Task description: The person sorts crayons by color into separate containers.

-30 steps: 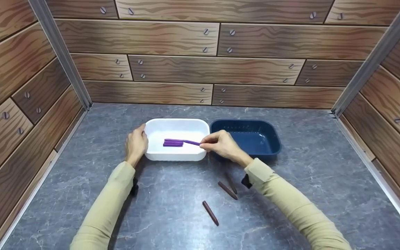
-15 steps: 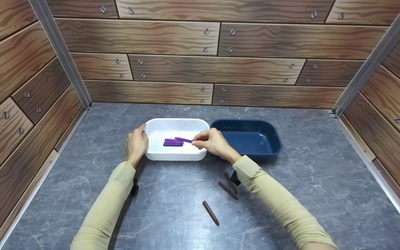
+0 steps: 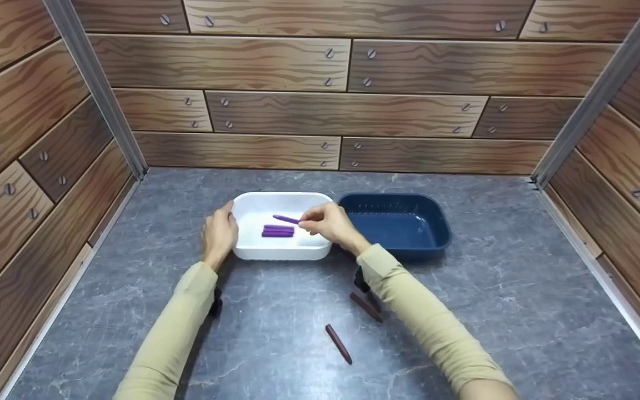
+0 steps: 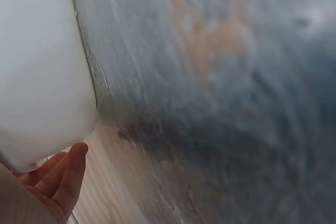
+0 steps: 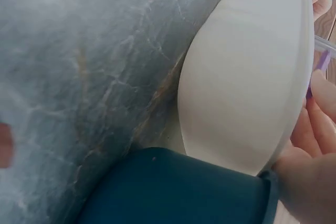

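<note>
My right hand [image 3: 328,222] pinches one end of a purple crayon [image 3: 285,219], held tilted over the white plastic bin [image 3: 282,254]. More purple crayons [image 3: 278,234] lie side by side on the bin's floor, just nearer to me than the held one. In the right wrist view, fingers and thumb meet on the purple crayon [image 5: 324,62] beyond the bin's wall. The left hand [image 3: 220,233] rests against the bin's left side. Its fingers [image 4: 71,182] lie along the outer wall in the left wrist view, fairly straight.
A dark blue bin [image 3: 400,254] stands directly to the right of the white one, with nothing showing inside. Brown crayons lie on the grey marbled tabletop: one [image 3: 338,344] near the front, others [image 3: 365,307] partly under the right forearm. Wood-patterned walls [image 3: 275,153] enclose the back and sides.
My right hand has moved left and slightly away over the white bin with the purple crayon, which now sits apart from the row beneath. The left hand has stayed in place.
</note>
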Demonstrator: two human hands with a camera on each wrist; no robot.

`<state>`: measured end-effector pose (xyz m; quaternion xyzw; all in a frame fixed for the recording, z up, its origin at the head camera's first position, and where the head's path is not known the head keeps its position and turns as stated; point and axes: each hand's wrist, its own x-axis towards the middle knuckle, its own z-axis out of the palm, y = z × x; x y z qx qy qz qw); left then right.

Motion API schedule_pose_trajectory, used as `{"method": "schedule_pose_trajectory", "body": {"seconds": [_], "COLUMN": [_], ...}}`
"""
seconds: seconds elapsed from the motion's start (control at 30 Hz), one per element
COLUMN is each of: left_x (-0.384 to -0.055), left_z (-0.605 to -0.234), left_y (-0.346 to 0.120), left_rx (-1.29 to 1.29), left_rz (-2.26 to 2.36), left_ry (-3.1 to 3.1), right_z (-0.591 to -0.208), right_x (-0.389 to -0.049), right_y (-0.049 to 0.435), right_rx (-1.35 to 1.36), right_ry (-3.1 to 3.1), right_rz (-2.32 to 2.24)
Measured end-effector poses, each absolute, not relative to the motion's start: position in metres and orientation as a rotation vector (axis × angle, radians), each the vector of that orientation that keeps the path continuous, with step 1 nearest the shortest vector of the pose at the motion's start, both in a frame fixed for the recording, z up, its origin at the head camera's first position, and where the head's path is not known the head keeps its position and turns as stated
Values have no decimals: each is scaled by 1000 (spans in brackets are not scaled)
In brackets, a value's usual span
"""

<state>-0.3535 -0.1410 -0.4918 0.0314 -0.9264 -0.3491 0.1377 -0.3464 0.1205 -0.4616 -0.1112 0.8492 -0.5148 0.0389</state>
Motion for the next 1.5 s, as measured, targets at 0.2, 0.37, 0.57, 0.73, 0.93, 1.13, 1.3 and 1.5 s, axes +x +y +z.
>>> {"method": "schedule_pose_trajectory", "body": {"seconds": [0.2, 0.37, 0.57, 0.73, 0.93, 1.13, 1.3, 1.5], "left_x": [-355, -355, -354, -355, -354, -354, -355, -355], "left_z": [-491, -491, -491, -490, -490, -492, -491, -491], "left_y": [-139, -140, -141, -142, -141, -141, -141, -141], "left_rx": [103, 103, 110, 112, 101, 107, 118, 130], "left_rz": [-1012, -1024, -1023, -1023, -1026, -1017, -1016, -1015], "left_ry": [-2674, -2672, -2677, -2681, -2676, -2681, -2689, -2689], "right_z": [-462, -465, -468, -470, -476, -482, -483, -483], "right_x": [-358, -367, -376, -382, -386, -385, -386, -386], "right_y": [116, 109, 101, 94, 90, 88, 85, 86], "right_rx": [-335, -331, -302, -211, -135, -68, -29, -27], "right_ry": [2587, 2578, 2551, 2549, 2620, 2728, 2735, 2735], "right_rz": [-1584, -1595, -1591, -1567, -1491, -1414, -1408, -1394]}}
